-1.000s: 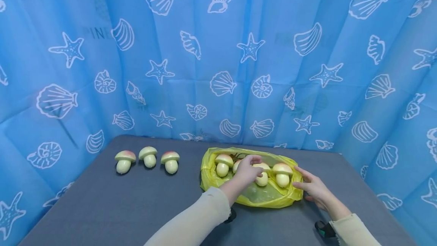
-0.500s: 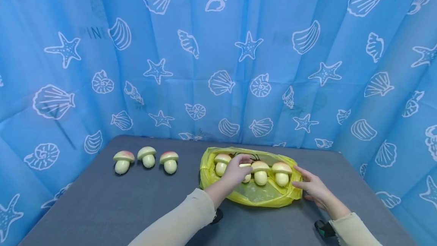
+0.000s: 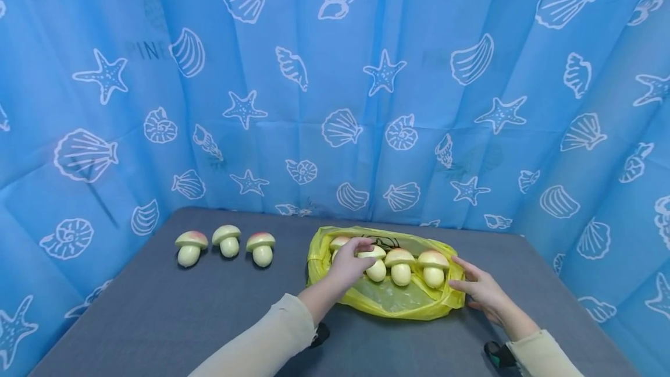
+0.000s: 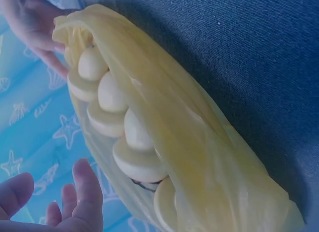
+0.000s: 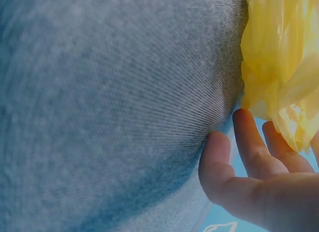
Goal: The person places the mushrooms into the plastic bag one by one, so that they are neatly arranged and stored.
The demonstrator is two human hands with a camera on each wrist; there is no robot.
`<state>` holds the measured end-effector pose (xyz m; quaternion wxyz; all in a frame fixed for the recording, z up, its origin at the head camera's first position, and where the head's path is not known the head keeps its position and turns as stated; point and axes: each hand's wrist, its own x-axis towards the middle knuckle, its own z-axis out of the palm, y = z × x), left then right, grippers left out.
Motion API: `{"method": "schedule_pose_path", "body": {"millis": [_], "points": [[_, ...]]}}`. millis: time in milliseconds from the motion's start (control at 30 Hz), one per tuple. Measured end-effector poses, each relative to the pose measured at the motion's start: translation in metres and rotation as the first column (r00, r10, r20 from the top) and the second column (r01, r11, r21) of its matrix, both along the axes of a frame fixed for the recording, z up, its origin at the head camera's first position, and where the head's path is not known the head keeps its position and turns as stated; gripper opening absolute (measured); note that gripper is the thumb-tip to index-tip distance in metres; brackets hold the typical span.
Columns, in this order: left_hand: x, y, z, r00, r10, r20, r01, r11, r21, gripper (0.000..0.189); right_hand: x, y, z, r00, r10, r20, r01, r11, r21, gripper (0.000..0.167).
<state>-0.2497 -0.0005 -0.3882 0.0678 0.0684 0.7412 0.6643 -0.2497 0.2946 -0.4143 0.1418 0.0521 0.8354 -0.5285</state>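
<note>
My left hand (image 3: 345,265) hovers over the left part of a yellow plastic bag (image 3: 403,308), its fingers loosely bent with nothing between them. Inside the bag's wide mouth, several toy mushrooms stand in a row, including one at the right end (image 3: 432,269) and one beside my left fingertips (image 3: 374,266). The leftmost mushroom (image 3: 339,242) is partly hidden behind that hand. In the left wrist view, pale mushroom caps (image 4: 137,162) show along the bag's opening. At the bag's right end, my right hand (image 3: 488,294) touches the plastic (image 5: 269,87) with relaxed, spread fingers.
Three more toy mushrooms (image 3: 228,241) stand on the left side of the grey table (image 3: 173,313). A blue curtain (image 3: 314,92) with white shells and starfish closes off the back and sides. Black wrist devices (image 3: 499,354) are strapped below both hands.
My left hand has moved leftward over the bag, uncovering mushrooms in the middle and now covering part of the leftmost one. The right hand has stayed at the bag's right end.
</note>
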Motion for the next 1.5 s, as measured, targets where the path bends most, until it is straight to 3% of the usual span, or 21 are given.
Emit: {"method": "schedule_pose_path", "body": {"millis": [433, 867, 1233, 1500], "points": [[0.008, -0.021, 0.002, 0.999, 0.044, -0.026, -0.043, 0.999, 0.024, 0.038, 0.001, 0.000, -0.002, 1.000, -0.005, 0.021, 0.005, 1.000, -0.001, 0.082], [0.010, -0.035, 0.001, 0.999, 0.024, -0.030, -0.023, 1.000, 0.011, 0.031, -0.001, -0.002, 0.003, 1.000, -0.001, 0.030, 0.001, 1.000, 0.000, 0.081], [0.015, -0.048, -0.004, 1.000, 0.013, 0.005, -0.013, 1.000, 0.008, 0.043, 0.002, 0.001, 0.004, 1.000, 0.021, -0.001, -0.021, 0.999, 0.029, 0.079], [0.013, -0.063, -0.003, 0.999, 0.025, 0.022, -0.025, 1.000, -0.016, 0.043, -0.001, 0.001, 0.004, 1.000, 0.016, 0.003, -0.016, 0.999, 0.040, 0.081]]}}
